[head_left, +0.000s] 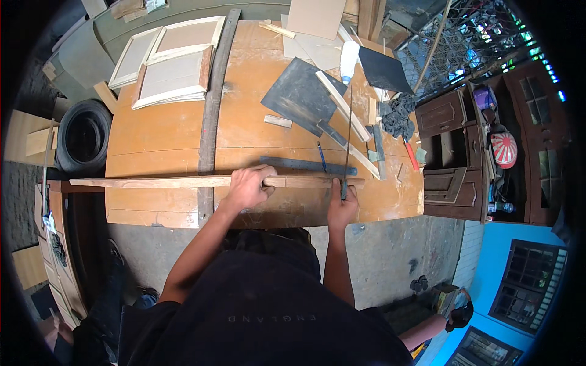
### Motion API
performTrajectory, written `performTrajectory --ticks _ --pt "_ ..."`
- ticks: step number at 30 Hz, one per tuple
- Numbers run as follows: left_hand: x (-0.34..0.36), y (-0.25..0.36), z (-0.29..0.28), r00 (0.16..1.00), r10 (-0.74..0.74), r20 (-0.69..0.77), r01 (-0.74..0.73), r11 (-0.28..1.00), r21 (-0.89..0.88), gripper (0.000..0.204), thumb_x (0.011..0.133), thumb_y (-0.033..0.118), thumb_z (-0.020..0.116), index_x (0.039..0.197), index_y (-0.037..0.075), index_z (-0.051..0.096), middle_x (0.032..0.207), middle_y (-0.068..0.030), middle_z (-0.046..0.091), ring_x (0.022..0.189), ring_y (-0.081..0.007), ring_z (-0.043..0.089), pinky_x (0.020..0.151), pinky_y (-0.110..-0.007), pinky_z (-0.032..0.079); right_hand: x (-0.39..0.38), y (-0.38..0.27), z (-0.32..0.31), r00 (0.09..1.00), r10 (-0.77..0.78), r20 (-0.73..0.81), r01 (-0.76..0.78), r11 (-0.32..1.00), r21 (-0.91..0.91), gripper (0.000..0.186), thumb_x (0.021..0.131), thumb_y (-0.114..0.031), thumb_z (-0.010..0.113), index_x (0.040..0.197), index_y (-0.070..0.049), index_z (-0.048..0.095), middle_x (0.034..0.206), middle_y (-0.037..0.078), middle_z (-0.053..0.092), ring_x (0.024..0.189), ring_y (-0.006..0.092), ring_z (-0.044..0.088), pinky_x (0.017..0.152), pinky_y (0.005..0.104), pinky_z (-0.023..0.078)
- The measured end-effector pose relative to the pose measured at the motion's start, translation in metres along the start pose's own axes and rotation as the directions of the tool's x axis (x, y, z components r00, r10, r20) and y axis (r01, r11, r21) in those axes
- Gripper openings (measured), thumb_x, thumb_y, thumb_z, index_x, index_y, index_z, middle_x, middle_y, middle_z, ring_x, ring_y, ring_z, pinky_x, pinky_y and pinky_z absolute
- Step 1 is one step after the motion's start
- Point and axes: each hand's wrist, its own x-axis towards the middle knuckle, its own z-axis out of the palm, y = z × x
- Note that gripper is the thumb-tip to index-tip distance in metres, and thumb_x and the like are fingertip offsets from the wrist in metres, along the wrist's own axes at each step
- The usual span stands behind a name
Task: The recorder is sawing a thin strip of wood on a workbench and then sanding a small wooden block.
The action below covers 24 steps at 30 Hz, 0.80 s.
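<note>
A long wooden strip [140,182] lies crosswise near the front of the worn orange worktable [152,140], over a dark flat bar [209,116]. My left hand [250,186] is closed round the strip. Right of it, my right hand [342,204] grips the dark handle of a long thin-bladed saw [347,146], held across the strip near its right end. Behind the strip lie a dark metal ruler [293,165] and a blue pencil [322,157]. Further back are a dark square sheet [287,85], several pale strips [343,107] and a white bottle [349,61].
Pale frames [171,79] at back left; crumpled dark cloth [398,116] and a red-handled tool [410,154] at right. A tyre [83,134] stands left, a brown cabinet [452,171] right. Other people's parts show at both lower sides, including an arm [421,334].
</note>
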Motion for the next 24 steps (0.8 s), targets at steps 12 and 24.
performTrajectory --ticks 12,24 --pt "-0.022 0.0 0.006 0.997 0.033 0.072 -0.038 0.997 0.067 0.032 0.072 0.023 0.073 0.101 0.012 0.063 0.091 -0.0084 0.069 0.08 -0.0326 0.066 0.069 -0.047 0.052 -0.04 0.025 -0.009 0.986 0.163 0.045 -0.168 0.971 0.169 0.027 0.094 -0.016 0.063 0.076 0.004 0.058 0.062 0.005 0.049 0.061 0.0117 0.043 0.058 0.0301 0.04" --pt "-0.052 -0.048 -0.008 0.904 0.193 0.382 -0.097 0.962 -0.257 0.027 0.082 0.023 0.07 0.104 0.007 0.071 0.108 -0.0159 0.068 0.096 -0.0338 0.066 0.085 -0.039 0.052 -0.097 0.007 0.009 0.981 0.167 0.095 -0.174 0.983 0.066 0.041 0.095 -0.031 0.062 0.071 0.002 0.056 0.054 0.003 0.041 0.057 0.0104 0.035 0.05 0.0324 0.035"
